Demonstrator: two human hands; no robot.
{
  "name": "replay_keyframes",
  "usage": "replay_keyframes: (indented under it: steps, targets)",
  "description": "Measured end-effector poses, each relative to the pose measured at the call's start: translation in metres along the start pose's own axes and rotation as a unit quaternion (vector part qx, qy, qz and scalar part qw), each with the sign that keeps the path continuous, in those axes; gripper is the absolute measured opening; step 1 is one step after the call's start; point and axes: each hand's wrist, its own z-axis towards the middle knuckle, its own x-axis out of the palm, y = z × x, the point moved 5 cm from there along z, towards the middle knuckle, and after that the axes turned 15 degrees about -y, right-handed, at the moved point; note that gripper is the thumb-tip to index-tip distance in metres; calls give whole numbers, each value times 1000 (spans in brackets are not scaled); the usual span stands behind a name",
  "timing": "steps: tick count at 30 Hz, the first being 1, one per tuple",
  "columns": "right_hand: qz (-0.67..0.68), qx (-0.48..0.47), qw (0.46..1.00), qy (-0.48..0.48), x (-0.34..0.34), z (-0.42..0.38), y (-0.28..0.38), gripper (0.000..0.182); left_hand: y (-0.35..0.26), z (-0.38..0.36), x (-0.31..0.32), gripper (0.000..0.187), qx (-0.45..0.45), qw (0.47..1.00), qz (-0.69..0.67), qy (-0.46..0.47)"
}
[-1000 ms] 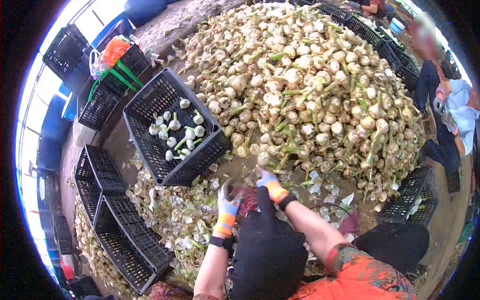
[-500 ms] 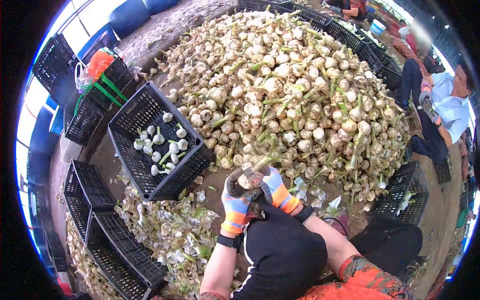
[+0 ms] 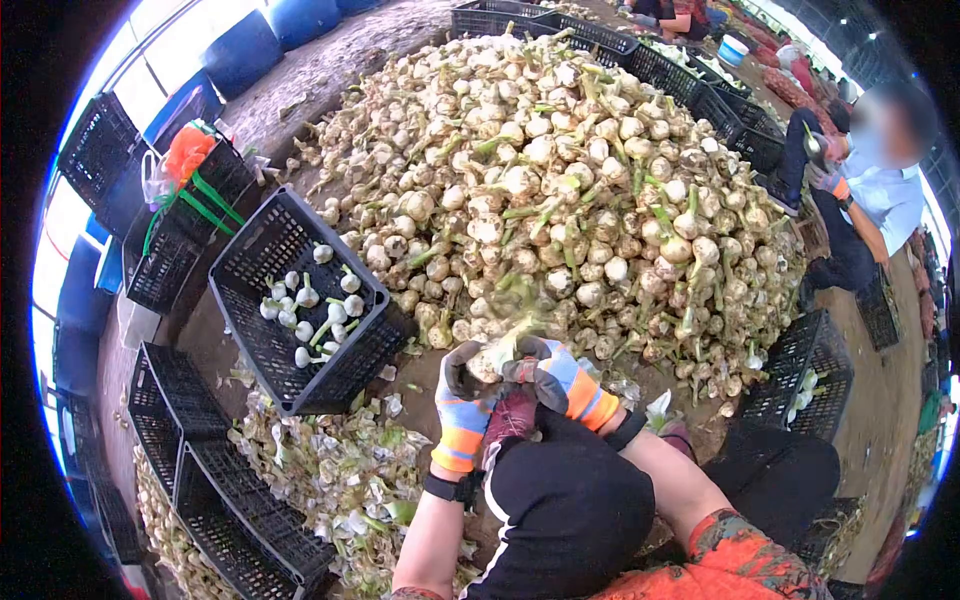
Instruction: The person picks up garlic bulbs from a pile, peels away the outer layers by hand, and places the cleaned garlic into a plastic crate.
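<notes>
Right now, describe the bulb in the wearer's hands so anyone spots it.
Start at the big garlic heap; by its near edge are the gloved left hand and right hand. Between them is the bulb, held while its neighbours lie loose.

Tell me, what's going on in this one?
A seated person is handling a garlic bulb in gloved hands: the left hand cups it, and the right hand grips near its stalk. They are in front of a big heap of garlic. A black crate on the left holds some white bulbs, with peelings on the ground nearby. Another person sits at the right of the heap.
</notes>
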Motion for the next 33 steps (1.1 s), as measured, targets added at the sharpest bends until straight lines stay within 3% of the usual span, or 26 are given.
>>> replay_keyframes:
  steps: [1, 2, 3, 5, 7, 9, 10, 11, 12, 13, 14, 15, 17, 18, 19, 21, 22, 23, 24, 25, 27, 29, 30, 31, 32, 33]
  targets:
    - [-2, 2, 1000, 16, -1, 1, 1, 24, 4, 3, -2, 58, 2, 999, 39, -7]
    - [4, 2, 1000, -6, -6, 7, -8, 21, -27, 5, 8, 58, 190, 963, 191, 30]
    - [3, 3, 1000, -8, -11, 9, -15, 21, -34, 6, 12, 58, 188, 963, 190, 32]
    - [-191, -259, 947, 8, -10, 8, -4, 19, -42, 9, 21, 56, 226, 942, 240, 71]
    - [-157, -259, 953, 24, -13, 11, -5, 20, -23, 13, 16, 56, 194, 956, 206, 76]
    - [54, -53, 997, -33, -8, 12, 1, 11, -10, 17, 17, 55, 6, 998, -17, 62]
    - [70, 52, 990, -109, -4, 14, -1, 16, -10, 14, 18, 52, -52, 994, -64, 67]
    - [72, 52, 990, -110, -9, 22, -7, 16, -18, 13, 22, 52, -52, 994, -62, 69]
    - [-152, -165, 967, -119, -17, 29, 2, 21, -19, 11, 23, 51, -140, 980, -135, 39]
    - [-361, -364, 851, -114, -19, 26, 8, 25, -15, 9, 23, 50, -226, 952, -206, 7]
    - [-539, -281, 791, -70, -24, 31, 4, 48, -5, 10, 19, 48, -241, 944, -222, 32]
    - [-540, -280, 791, -68, -21, 31, 10, 48, -1, 14, 17, 48, -242, 944, -222, 30]
    - [-442, -206, 872, -53, -14, 35, 14, 51, 8, 15, 21, 48, -333, 907, -253, 55]
    - [-452, -276, 843, -95, -11, 31, 18, 44, 8, 13, 24, 50, -299, 928, -222, 31]
    - [-453, -273, 844, -93, -10, 32, 14, 44, 23, 19, 11, 47, -168, 985, 6, 32]
    - [-216, -134, 964, -78, -12, 38, -4, 39, 42, 25, 0, 40, -104, 985, 139, 22]
    - [-208, -120, 965, -106, -21, 47, -19, 31, 37, 24, -2, 38, -107, 989, 88, 51]
    - [-64, -75, 995, -12, -10, 41, 4, 22, 15, 23, 3, 36, -111, 990, 37, 81]
    - [-76, -67, 995, 23, -12, 40, 12, 21, 10, 21, 3, 40, -239, 965, -89, 54]
    - [-88, -58, 993, 57, -12, 39, 14, 20, 10, 16, 5, 44, -359, 909, -213, 24]
    - [-85, -41, 994, 60, -9, 40, 0, 21, 14, 22, -3, 41, -213, 972, -103, -10]
    - [-112, -75, 990, 36, -4, 41, -6, 19, 14, 28, -8, 32, -65, 996, 48, 29]
    - [-146, -45, 988, -6, -6, 41, -6, 20, 13, 25, -7, 33, -160, 987, 14, 33]
    - [-39, -77, 990, -108, -33, 60, -41, 19, 9, 24, -8, 33, -162, 986, 15, 32]
    - [-232, -143, 944, -184, -53, 63, -36, 18, 9, 23, -10, 37, -208, 977, -45, 33]
    - [-414, -207, 851, -247, -72, 69, -22, 17, 7, 22, -9, 41, -248, 962, -105, 34]
